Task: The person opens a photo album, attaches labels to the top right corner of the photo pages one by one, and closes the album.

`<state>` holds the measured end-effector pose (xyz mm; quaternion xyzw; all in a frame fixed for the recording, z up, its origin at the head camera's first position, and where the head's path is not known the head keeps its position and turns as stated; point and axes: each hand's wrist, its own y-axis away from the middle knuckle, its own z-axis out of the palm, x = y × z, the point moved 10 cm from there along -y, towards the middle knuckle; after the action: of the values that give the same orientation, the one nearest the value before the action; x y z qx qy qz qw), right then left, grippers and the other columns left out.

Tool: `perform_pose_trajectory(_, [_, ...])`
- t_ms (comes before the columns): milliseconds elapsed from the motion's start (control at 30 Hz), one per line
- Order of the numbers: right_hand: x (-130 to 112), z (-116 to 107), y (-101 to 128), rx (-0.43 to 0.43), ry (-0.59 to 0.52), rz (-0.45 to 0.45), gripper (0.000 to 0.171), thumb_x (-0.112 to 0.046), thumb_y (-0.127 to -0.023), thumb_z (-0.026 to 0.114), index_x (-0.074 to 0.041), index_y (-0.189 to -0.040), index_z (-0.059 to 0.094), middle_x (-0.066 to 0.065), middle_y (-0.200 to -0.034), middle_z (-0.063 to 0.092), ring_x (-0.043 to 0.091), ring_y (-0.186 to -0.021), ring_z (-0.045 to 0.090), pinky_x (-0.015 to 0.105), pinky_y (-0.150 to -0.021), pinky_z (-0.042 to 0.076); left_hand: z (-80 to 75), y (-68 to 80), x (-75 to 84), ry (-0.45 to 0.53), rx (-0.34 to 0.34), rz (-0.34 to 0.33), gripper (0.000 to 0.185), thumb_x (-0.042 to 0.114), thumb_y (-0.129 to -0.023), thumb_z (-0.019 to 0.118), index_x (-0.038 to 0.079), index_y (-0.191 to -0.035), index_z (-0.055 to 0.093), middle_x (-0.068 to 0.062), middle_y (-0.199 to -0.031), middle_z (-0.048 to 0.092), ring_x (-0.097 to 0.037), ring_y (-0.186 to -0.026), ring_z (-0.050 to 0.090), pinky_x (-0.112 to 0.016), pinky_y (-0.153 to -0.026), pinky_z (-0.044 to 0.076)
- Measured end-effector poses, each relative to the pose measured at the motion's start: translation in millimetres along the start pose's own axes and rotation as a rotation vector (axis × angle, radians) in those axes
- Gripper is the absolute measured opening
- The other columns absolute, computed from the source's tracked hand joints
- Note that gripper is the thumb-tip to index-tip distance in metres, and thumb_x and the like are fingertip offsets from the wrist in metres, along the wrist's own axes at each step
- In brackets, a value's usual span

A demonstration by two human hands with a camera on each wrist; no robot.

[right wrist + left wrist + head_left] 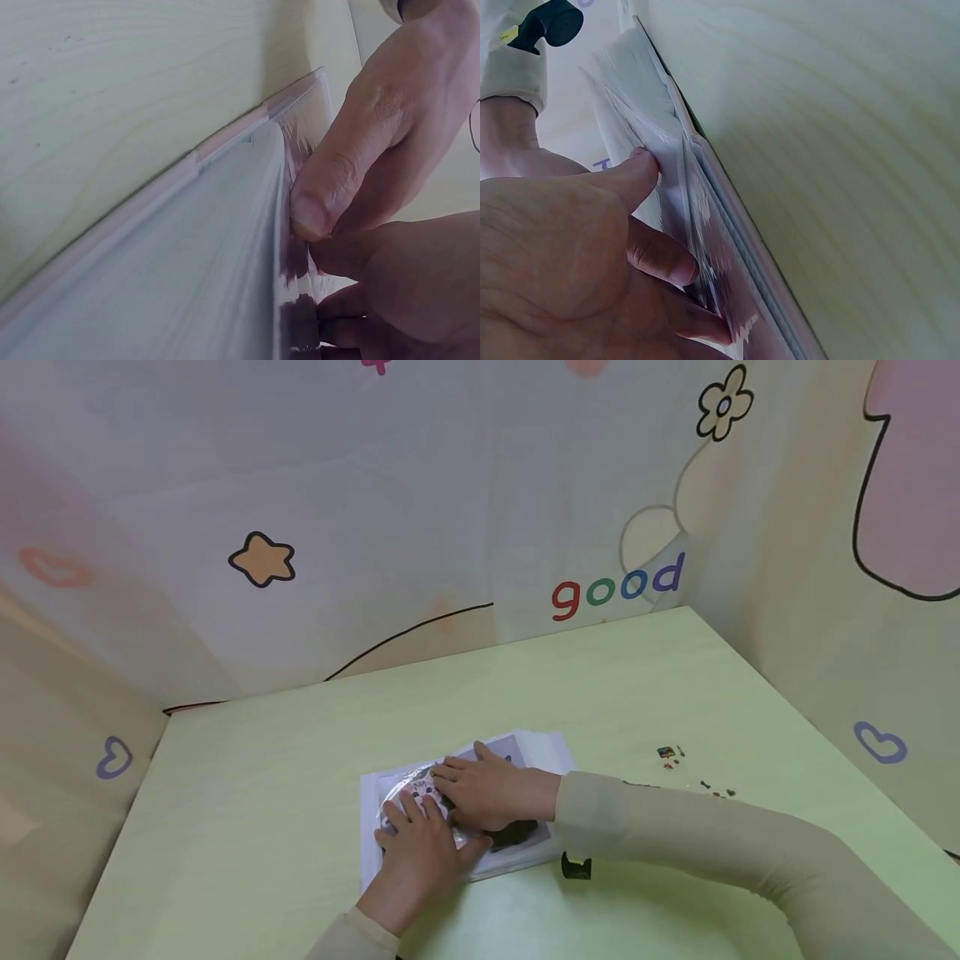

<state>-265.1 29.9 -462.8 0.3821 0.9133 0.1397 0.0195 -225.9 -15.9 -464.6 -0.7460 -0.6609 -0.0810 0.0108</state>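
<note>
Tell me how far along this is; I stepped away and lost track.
Done so far: a picture sheet in clear film lies on top of the white stack on the table. In hand: the left hand and right hand both press down on that clear film, fingers fairly flat. Left: the small stickers and the black clip lie untouched on the table.

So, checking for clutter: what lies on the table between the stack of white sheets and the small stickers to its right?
Head view: only bare table between stack and stickers.

green table point(300, 777), small stickers point(667, 756), black clip point(576, 866)
</note>
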Motion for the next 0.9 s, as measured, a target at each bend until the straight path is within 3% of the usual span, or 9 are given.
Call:
perform_pose_trajectory(367, [3.8,-1.8,-7.9,0.022,0.088,0.052,0.063,-0.05,-0.108,0.047,-0.012,-0.157,0.044,0.003,-0.163,0.04,0.024,-0.153,0.03,0.057,-0.121,0.025,-0.8,1.3,-1.9,0.029,0.008,0.006,0.108,0.072,-0.088,0.064,-0.018,-0.143,0.044,-0.046,-0.147,0.036,-0.067,-0.133,0.033,-0.078,-0.096,0.039])
perform_pose_trajectory(633, [12.8,-2.6,-10.7,-0.015,0.112,0.076,0.066,-0.052,-0.107,0.046,-0.013,-0.16,0.039,0.002,-0.165,0.036,0.024,-0.154,0.029,0.058,-0.121,0.024,-0.3,1.0,-0.7,0.023,0.0,0.014,0.106,0.071,-0.09,0.063,-0.019,-0.143,0.045,-0.047,-0.148,0.035,-0.067,-0.135,0.032,-0.079,-0.096,0.04])
perform_pose_trajectory(900, [24.1,-9.6,-12.2,0.022,-0.104,0.064,0.056,-0.044,-0.108,0.05,-0.013,-0.155,0.048,0.002,-0.161,0.043,0.023,-0.154,0.028,0.057,-0.122,0.023,-1.5,2.7,-0.4,0.004,0.033,0.004,0.105,0.071,-0.089,0.065,-0.019,-0.141,0.047,-0.046,-0.146,0.037,-0.065,-0.134,0.035,-0.077,-0.096,0.041])
